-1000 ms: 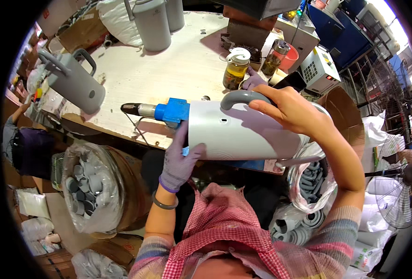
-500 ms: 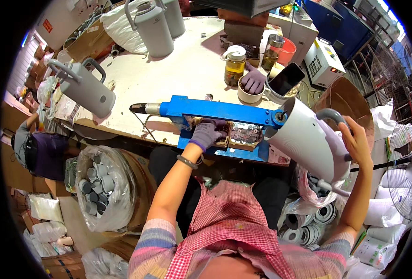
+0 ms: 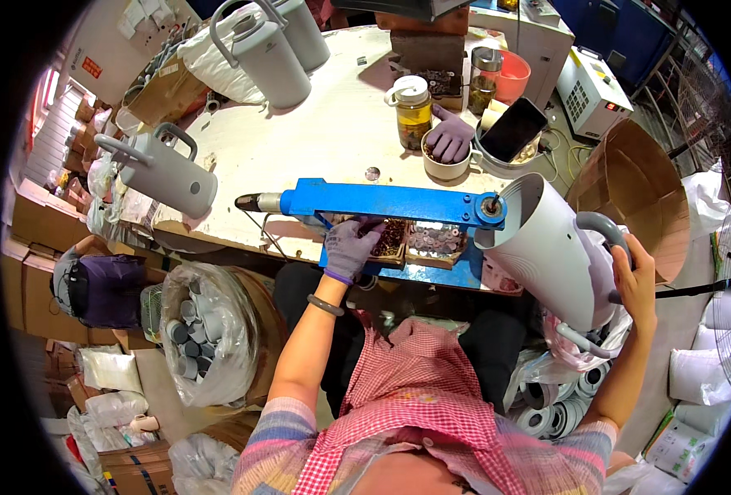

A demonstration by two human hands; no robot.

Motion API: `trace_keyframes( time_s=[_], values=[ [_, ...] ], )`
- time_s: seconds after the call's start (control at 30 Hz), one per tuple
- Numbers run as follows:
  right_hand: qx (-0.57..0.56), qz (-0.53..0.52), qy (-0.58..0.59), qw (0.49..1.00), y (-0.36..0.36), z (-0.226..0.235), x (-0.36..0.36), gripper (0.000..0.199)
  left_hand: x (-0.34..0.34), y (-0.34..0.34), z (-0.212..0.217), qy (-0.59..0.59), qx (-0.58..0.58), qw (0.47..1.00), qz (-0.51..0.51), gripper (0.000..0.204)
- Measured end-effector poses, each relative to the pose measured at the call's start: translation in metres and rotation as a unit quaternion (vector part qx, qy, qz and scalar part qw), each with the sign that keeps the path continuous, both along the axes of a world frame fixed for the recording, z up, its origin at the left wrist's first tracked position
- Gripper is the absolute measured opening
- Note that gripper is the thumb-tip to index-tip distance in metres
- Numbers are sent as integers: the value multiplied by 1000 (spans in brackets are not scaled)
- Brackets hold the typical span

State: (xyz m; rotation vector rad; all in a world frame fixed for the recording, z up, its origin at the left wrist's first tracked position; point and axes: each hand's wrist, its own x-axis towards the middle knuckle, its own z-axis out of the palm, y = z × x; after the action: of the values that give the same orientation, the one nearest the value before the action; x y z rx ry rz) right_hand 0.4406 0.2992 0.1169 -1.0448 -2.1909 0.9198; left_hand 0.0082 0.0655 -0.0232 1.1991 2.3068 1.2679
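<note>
My right hand [image 3: 634,285], bare, is wrapped round the dark grey handle [image 3: 603,224] of a pale grey jug body [image 3: 543,260]. The jug lies tilted, its wide open end against the right end of a long blue powered tool [image 3: 382,200]. My left hand [image 3: 351,249], in a light purple glove, is below the tool's left part, beside a small tray of brass-coloured screws [image 3: 390,239]. Its fingers are drawn together; whatever they hold is too small to make out. Adjoining that tray is another tray of small silvery round parts [image 3: 436,239].
Grey jugs [image 3: 271,62] stand on the white table [image 3: 316,124], with another jug [image 3: 167,173] at its left edge. Behind the tool are a lidded jar [image 3: 413,115], a glove-topped cup [image 3: 446,165] and a phone [image 3: 514,130]. A bag of grey parts [image 3: 205,330] sits lower left; a co-worker [image 3: 106,285] is beyond.
My left hand has moved left and slightly toward me, away from the screw tray, uncovering more of the screws. My right hand keeps its hold on the jug handle. The whole view has shifted slightly.
</note>
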Motion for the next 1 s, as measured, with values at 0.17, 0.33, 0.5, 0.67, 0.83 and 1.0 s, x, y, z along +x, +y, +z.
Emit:
trace_keyframes(
  time_s=[0.17, 0.33, 0.5, 0.67, 0.83, 1.0],
  values=[
    [-92, -42, -23, 995, 3, 9, -2, 24, -3, 1, -2, -41, 2, 999, 16, 26],
    [-26, -28, -26, 999, 8, 0, 4, 23, -12, -7, -22, 29, 27, 999, 35, 25],
    [47, -20, -30, 998, 9, -8, 12, 24, 3, -4, 13, 131, 0, 991, 10, 27],
    [-49, -69, -29, 996, 8, 12, 23, 23, 43, -23, 87, 66, 0, 994, -90, 21],
    [-43, -69, -22, 996, 14, 9, 28, 22, 57, 17, 138, 221, -30, 956, -189, 21],
    [-17, -57, -11, 998, 14, 5, 27, 22, 81, 80, 143, 34, 63, 969, -235, 18]
  ],
)
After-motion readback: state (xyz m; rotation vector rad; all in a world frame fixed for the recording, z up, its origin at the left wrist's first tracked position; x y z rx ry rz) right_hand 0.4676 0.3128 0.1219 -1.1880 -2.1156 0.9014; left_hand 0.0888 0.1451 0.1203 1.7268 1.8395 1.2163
